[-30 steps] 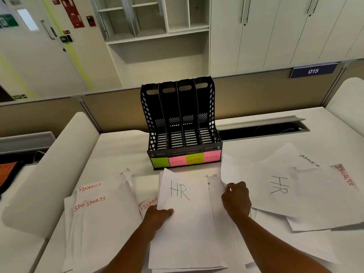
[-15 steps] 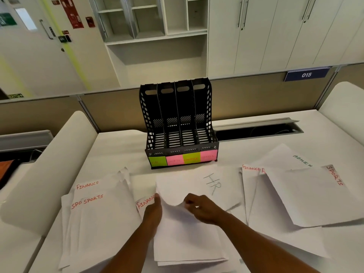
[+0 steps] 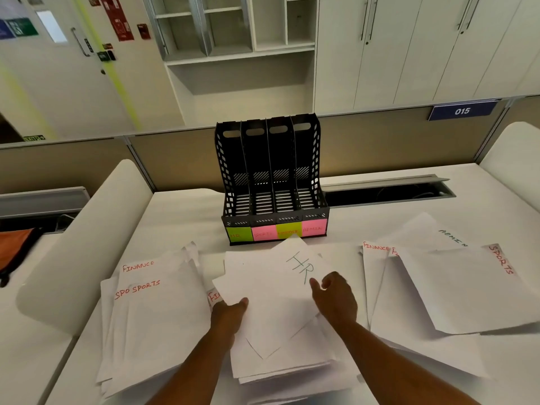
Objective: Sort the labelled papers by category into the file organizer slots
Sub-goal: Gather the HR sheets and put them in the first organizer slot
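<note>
A black four-slot file organizer [image 3: 271, 176] stands at the desk's middle, its slots empty, with green, pink, yellow and pink sticky labels on its front. Just before it lies a white sheet marked HR [image 3: 277, 290], turned askew on top of a central stack of papers [image 3: 292, 363]. My left hand [image 3: 229, 317] pinches the HR sheet's left corner. My right hand [image 3: 336, 296] grips its right edge, thumb on top. A left pile [image 3: 152, 323] shows FINANCE and SPORTS headings. A right pile [image 3: 455, 290] shows FINANCE, ADMIN and SPORTS.
The white desk [image 3: 181, 217] has rounded white dividers on the left [image 3: 76, 252] and far right [image 3: 511, 144]. An open cable trough [image 3: 388, 191] runs behind the organizer's right side. A beige partition [image 3: 175, 159] backs the desk.
The right hand pulled an HR sheet from the right pile over to the centre. Both hands now hold it, rotated, on the central stack; the camera view shifted slightly.
</note>
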The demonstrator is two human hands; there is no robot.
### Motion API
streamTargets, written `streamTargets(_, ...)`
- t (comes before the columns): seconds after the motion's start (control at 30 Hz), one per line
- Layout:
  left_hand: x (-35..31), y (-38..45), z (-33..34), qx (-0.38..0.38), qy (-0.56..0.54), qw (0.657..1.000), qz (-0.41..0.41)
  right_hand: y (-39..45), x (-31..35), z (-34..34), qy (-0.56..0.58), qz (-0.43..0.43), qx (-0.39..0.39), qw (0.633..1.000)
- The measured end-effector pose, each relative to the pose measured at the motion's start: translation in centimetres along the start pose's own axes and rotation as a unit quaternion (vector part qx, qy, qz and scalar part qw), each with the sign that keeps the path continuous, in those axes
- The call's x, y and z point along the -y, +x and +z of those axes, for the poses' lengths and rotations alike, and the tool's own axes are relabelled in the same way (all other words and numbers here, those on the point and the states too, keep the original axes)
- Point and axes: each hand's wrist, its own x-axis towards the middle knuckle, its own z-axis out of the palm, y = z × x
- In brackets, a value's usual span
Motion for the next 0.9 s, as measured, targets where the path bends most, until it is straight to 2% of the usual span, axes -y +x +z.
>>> streamTargets(0.13, -0.1, -0.2, -0.2, 0.001, -0.016, 1.0, -0.001, 1.1, -1.0, -0.4, 0.033, 0.147, 0.051, 0.987)
streamTargets(0.27, 0.1, -0.6, -0.3, 0.031, -0.029, 0.999, 0.001, 1.1, -1.6, 0.0, 0.193, 0.239, 0.087, 0.948)
streamTargets(0.37, 0.1, -0.7, -0.4, 0.061, -0.051, 0.997, 0.004, 1.4, -1.9, 0.4, 0.227, 0.226, 0.087, 0.943)
streamTargets(0.5, 0.2, -0.9, -0.5, 0.076, -0.046, 0.996, 0.011, 1.6, -1.8, 0.2, 0.189, 0.188, 0.02, 0.964)
streamTargets(0.63, 0.5, -0.8, -0.9, 0.085, -0.032, 0.996, 0.009, 2.0, -2.1, -0.5, 0.178, 0.202, -0.033, 0.963)
streamTargets(0.77, 0.9, -0.6, -1.4, 0.08, -0.011, 0.997, 0.004, 2.4, -2.9, -0.9, 0.182, 0.231, -0.024, 0.955)
streamTargets(0.9, 1.3, -0.6, -1.6, 0.071, -0.007, 0.997, 0.002, 2.1, -3.2, -1.0, 0.14, 0.201, -0.003, 0.97)
